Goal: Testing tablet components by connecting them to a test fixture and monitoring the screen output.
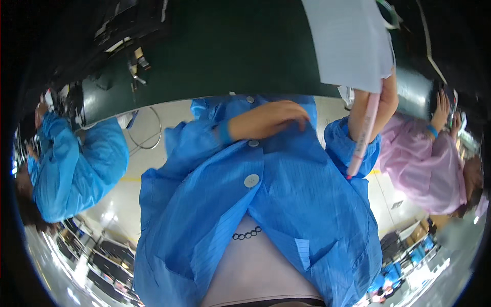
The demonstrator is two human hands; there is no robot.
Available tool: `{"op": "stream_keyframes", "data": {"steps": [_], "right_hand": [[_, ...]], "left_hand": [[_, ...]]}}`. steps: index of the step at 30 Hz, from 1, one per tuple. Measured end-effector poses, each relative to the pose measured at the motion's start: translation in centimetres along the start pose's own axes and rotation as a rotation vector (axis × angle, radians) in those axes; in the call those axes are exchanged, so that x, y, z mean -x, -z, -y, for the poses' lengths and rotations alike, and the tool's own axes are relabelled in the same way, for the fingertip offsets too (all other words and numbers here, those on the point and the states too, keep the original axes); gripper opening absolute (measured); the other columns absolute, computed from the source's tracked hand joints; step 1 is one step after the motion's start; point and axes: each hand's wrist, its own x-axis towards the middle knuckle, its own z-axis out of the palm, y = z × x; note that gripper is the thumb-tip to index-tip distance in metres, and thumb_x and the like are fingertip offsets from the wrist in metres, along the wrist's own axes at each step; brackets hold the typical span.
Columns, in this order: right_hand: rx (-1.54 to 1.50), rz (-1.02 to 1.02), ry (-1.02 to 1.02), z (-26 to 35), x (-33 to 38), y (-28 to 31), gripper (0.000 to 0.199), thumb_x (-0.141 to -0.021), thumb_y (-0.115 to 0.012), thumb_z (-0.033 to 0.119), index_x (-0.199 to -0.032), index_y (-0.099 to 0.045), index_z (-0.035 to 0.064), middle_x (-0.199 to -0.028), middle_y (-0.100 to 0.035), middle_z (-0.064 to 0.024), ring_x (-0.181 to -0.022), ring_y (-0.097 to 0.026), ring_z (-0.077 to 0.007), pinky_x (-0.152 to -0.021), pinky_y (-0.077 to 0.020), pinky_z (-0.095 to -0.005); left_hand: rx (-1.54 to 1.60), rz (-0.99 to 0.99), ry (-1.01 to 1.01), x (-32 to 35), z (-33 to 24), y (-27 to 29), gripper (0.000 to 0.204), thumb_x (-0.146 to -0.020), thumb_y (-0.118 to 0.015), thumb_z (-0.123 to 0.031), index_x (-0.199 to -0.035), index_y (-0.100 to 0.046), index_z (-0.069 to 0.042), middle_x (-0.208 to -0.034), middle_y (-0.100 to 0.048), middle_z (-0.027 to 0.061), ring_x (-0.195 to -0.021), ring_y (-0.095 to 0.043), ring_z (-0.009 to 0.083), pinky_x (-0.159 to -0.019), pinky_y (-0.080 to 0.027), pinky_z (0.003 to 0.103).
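My right hand (387,94) is raised at the table's near edge, mostly behind a stack of white paper sheets (348,46). It holds the sheets along with a slim pink marker pen (365,134), whose red tip points down toward my sleeve. My left hand (271,118) lies across the front of my blue smock (302,194), its bent fingers against the cloth. Those fingers are smeared and partly hidden, so whether they grip the fabric cannot be told.
Before me runs a dark green tabletop (240,51). Small metal-and-tan parts (139,64) lie on its left side, and a green ring (388,15) is at far right. A person in light blue (82,163) works on the left, another in pink (422,161) on the right.
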Motion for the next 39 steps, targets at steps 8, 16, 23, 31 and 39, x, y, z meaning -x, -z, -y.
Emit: {"op": "stream_keyframes", "data": {"steps": [8,16,23,31,39], "right_hand": [[-0.266,-0.001,-0.215,2.9,0.2,3.8,0.022,-0.084,-0.058,0.002,-0.104,-0.054,-0.0057,-0.083,-0.063,-0.0117,-0.065,-0.064,-0.0203,-0.058,-0.0548,-0.0297],[-0.246,-0.07,-0.214,2.9,1.5,4.7,0.024,-0.085,-0.057,0.005,-0.107,-0.054,-0.0061,-0.082,-0.064,-0.0137,-0.062,-0.066,-0.023,-0.059,-0.0547,-0.0294],[-0.25,-0.093,-0.174,3.2,1.1,5.6,0.026,-0.086,-0.059,0.008,-0.108,-0.055,-0.0054,-0.082,-0.065,-0.0146,-0.063,-0.066,-0.0231,-0.059,-0.0547,-0.0283],[-0.173,-0.056,-0.132,4.2,0.0,5.0,0.024,-0.086,-0.059,0.01,-0.105,-0.057,-0.0042,-0.08,-0.064,-0.0125,-0.064,-0.066,-0.0219,-0.059,-0.054,-0.0281],[-0.114,0.051,-0.268,4.9,-0.4,3.5,0.017,-0.082,-0.064,0.003,-0.088,-0.048,-0.003,-0.064,-0.058,-0.0096,-0.053,-0.061,-0.0158,-0.047,-0.047,-0.0252]], "left_hand": [[-0.741,0.688,0.063,-2.5,10.1,-10.1,0.018,-0.081,-0.05,-0.01,-0.092,-0.062,-0.001,-0.081,-0.065,0.0136,-0.08,-0.062,0.0334,-0.07,-0.049,0.04],[-0.276,0.583,-0.016,-1.3,7.5,-9.9,0.016,-0.07,-0.061,-0.014,-0.075,-0.066,0.001,-0.083,-0.064,0.0194,-0.075,-0.062,0.0379,-0.06,-0.049,0.047],[-0.891,0.757,0.257,-2.7,6.3,-8.6,0.018,-0.069,-0.061,-0.013,-0.082,-0.07,-0.004,-0.087,-0.067,0.0144,-0.082,-0.065,0.0293,-0.064,-0.053,0.041],[-0.871,0.374,-0.092,-7.8,15.2,-14.0,0.023,-0.087,-0.045,-0.011,-0.096,-0.061,0.001,-0.096,-0.062,0.0197,-0.087,-0.062,0.0283,-0.077,-0.051,0.037],[-0.862,0.474,0.008,-8.3,13.9,-12.9,0.023,-0.087,-0.045,-0.011,-0.096,-0.061,0.001,-0.096,-0.062,0.0197,-0.087,-0.062,0.0278,-0.077,-0.051,0.037]]}}
